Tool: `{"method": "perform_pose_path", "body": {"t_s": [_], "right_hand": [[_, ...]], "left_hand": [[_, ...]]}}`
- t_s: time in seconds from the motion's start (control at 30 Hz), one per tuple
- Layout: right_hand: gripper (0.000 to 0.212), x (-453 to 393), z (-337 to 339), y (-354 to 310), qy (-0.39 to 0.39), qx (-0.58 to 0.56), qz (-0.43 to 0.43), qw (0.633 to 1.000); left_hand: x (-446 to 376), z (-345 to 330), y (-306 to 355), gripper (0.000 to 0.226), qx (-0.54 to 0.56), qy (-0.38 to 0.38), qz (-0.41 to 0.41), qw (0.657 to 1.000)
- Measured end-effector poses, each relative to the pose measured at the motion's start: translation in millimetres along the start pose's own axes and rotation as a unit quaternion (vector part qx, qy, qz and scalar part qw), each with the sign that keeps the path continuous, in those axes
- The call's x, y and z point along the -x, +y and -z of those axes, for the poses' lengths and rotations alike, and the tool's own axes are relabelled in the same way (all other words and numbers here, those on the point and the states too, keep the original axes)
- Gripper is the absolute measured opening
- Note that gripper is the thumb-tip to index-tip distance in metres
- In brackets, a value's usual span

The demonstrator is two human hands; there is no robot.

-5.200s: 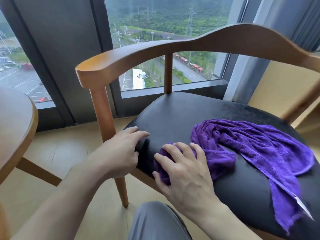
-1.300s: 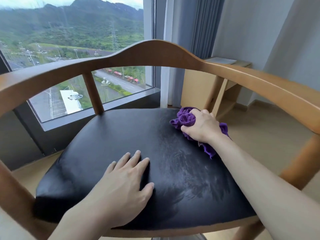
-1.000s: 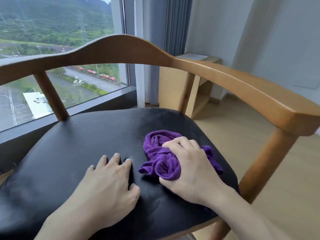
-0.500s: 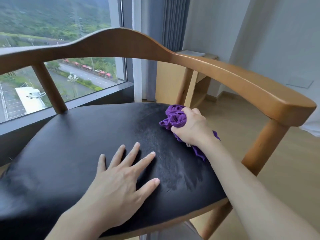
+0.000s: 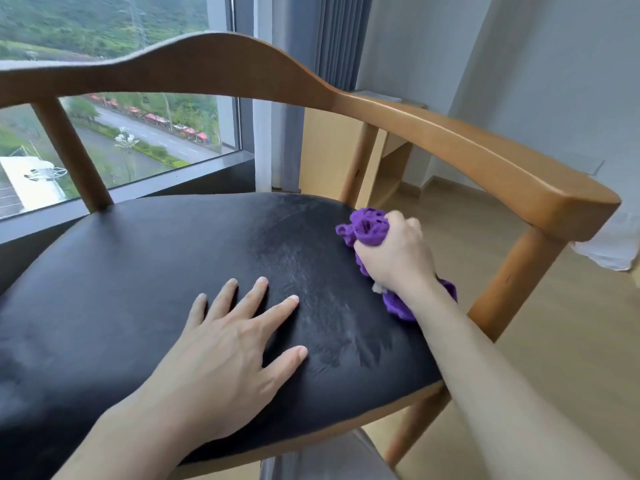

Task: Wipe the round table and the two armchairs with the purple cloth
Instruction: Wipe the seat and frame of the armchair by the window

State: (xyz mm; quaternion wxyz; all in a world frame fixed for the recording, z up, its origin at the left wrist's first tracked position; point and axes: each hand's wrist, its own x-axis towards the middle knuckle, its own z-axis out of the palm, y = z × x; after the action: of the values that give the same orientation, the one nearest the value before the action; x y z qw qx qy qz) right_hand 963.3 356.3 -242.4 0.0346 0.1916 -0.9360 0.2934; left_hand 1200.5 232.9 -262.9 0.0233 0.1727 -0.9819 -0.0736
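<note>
Purple cloth (image 5: 367, 227), bunched into a wad, sits at the right edge of the armchair (image 5: 450, 140) seat, right of centre in the frame, with a tail of it trailing out beneath the wrist. The right hand (image 5: 394, 258) has its fingers curled tightly round the wad and presses it onto the black seat cushion (image 5: 138, 271). The left hand (image 5: 225, 351) lies flat on the cushion in the lower middle, fingers straight and spread, holding nothing. Pale wipe streaks show on the cushion between the two hands. Behind the chair, upper left, a window (image 5: 156, 133) overlooks a road.
</note>
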Motion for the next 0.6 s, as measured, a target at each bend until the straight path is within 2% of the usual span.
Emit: {"method": "perform_pose_path", "body": {"t_s": [0.1, 0.3, 0.53, 0.6], "right_hand": [[0.056, -10.8, -7.5, -4.7, 0.001, 0.005, -0.023, 1.0], [0.071, 53.1, 6.2, 20.5, 0.036, 0.056, 0.002, 0.998], [0.065, 90.8, 22.6, 15.5, 0.036, 0.044, 0.044, 0.997], [0.064, 113.6, 20.3, 12.7, 0.073, 0.036, 0.077, 0.994]], "left_hand": [[-1.4, 0.5, -0.6, 0.084, -0.003, 0.001, 0.002, 1.0], [-1.1, 2.2, -1.2, 0.084, 0.017, 0.001, 0.001, 1.0], [-4.3, 2.8, 1.9, 0.082, 0.039, -0.024, 0.014, 0.999], [-5.2, 2.9, 2.2, 0.08, 0.05, -0.033, 0.017, 0.998]]}}
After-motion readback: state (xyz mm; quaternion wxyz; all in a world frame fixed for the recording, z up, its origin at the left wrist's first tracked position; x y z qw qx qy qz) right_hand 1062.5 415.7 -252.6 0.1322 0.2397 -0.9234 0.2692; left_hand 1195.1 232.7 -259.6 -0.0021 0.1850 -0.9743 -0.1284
